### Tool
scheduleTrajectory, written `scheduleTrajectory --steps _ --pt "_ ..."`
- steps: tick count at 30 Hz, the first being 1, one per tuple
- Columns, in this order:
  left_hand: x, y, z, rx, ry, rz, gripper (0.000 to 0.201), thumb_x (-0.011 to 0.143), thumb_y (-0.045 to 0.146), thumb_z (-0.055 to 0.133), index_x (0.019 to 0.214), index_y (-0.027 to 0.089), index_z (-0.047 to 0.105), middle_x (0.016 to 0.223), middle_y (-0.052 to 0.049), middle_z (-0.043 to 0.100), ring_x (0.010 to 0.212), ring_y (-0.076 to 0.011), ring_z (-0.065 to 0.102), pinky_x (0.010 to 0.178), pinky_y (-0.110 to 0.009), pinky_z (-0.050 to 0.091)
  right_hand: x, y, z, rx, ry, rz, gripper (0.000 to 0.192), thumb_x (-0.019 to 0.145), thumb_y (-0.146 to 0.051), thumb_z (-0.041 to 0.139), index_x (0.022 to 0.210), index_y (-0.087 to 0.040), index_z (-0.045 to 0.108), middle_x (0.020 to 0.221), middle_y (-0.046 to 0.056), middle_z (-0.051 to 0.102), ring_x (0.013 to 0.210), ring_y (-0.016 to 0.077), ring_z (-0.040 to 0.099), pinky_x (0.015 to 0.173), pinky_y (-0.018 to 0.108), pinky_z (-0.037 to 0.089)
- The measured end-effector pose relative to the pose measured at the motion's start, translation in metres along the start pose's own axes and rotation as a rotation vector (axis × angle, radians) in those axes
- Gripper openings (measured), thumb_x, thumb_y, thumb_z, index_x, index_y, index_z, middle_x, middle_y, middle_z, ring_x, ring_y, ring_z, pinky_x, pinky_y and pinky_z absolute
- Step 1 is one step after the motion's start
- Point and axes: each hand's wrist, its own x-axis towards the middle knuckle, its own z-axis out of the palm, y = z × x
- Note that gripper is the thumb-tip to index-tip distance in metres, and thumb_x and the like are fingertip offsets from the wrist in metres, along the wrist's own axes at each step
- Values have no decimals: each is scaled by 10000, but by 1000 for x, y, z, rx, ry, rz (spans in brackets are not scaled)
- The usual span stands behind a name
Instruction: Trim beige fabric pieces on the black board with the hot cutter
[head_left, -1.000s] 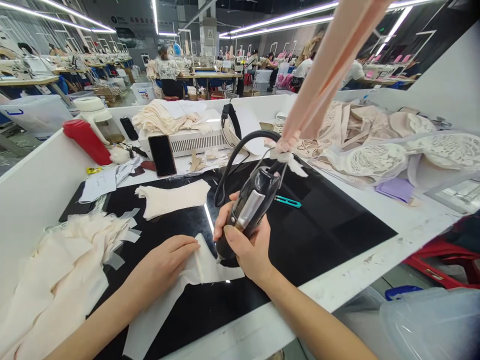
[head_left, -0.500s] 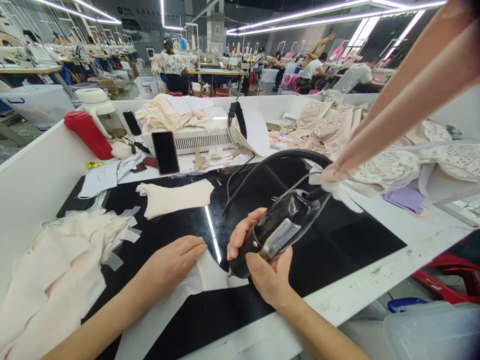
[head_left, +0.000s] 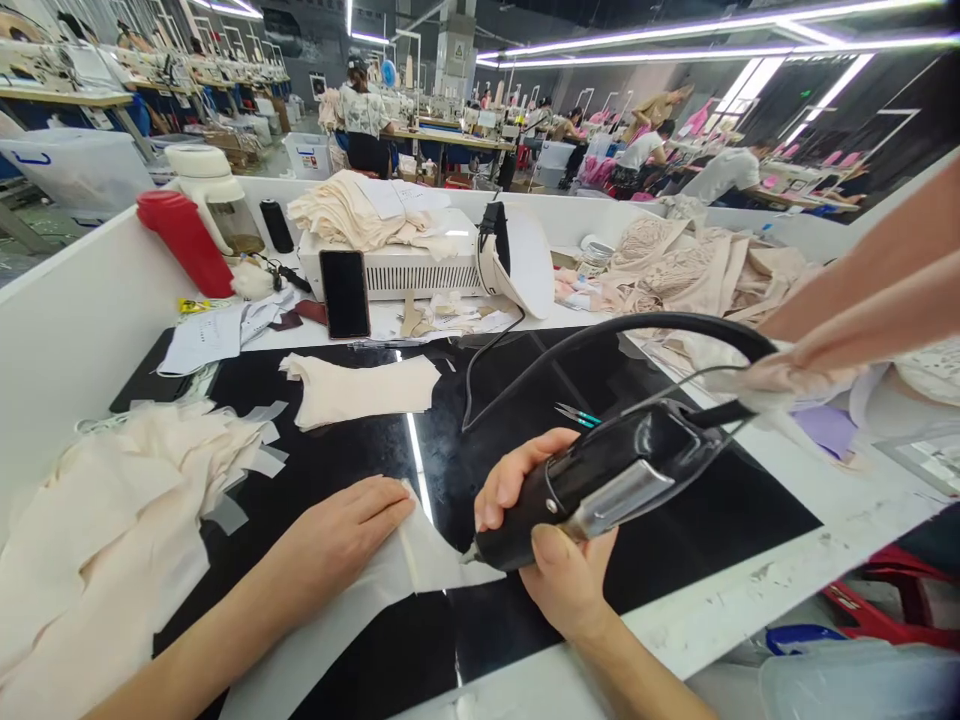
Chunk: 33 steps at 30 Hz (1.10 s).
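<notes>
My left hand [head_left: 341, 535] lies flat, fingers together, on a white fabric piece [head_left: 431, 560] that rests on the black glossy work surface [head_left: 675, 510]. In my right hand [head_left: 551, 560] is a black handheld cutting tool [head_left: 600, 480] with a metal plate, tilted low, its tip touching the right edge of the fabric. A thick black cable [head_left: 622, 335] arches from the tool's back. A cream strap [head_left: 862, 300] tied at the tool's rear runs up to the right.
Cream cut pieces pile [head_left: 112, 520] at the left; a folded cream piece [head_left: 364, 388] lies behind. A phone [head_left: 345, 292], white box [head_left: 420, 265], red bottle [head_left: 184, 243], small snips [head_left: 576, 413] and lace garments [head_left: 690, 265] sit farther back. White walls ring the table. People work at distant tables.
The tool has tipped from nearly upright to almost level, its rear swinging right and down. My right hand moved slightly right. The left hand stayed on the fabric.
</notes>
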Motion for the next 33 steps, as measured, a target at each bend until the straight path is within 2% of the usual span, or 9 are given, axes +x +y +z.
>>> scheduleTrajectory --steps 6,13,17,21,26,33 --pt "0 3 4 -53 63 -41 495 989 18 395 1417 203 559 1383 -86 651 1288 -225 636 1102 -415 572 22 7 9 -17 29 -56 365 903 -339 788 1217 -313 606 869 -28 641 667 126 635 599 278 549" --pt "6 8 0 -25 130 8 443 969 -23 404 1341 125 594 1298 -133 684 1240 -236 664 1061 -402 597 48 32 23 -83 94 -65 365 885 -349 788 1171 -294 569 846 -51 635 616 120 623 585 284 541" --pt "6 9 0 -38 145 7 411 965 -10 450 1323 122 603 1276 -131 694 1222 -245 675 1046 -403 609 50 39 27 -113 96 -69 379 877 -368 779 1165 -296 545 829 -51 627 608 126 614 577 289 536" --pt "6 8 0 -59 133 3 467 933 -40 424 1335 128 595 1286 -119 689 1246 -239 666 1077 -396 588 50 42 28 -125 100 -70 387 875 -382 777 1168 -300 537 823 -51 623 604 129 612 572 292 534" --pt "6 8 0 -64 121 -2 422 974 -4 415 1329 140 592 1284 -107 690 1246 -230 663 1079 -384 588 51 43 28 -112 92 -79 376 879 -374 777 1169 -300 550 817 -53 627 612 126 613 579 287 534" --pt "6 8 0 -71 115 -2 469 949 -33 409 1351 133 582 1301 -118 681 1265 -244 653 1080 -403 587 49 43 29 -119 91 -77 385 878 -375 780 1174 -303 545 817 -52 625 611 131 612 574 291 530"
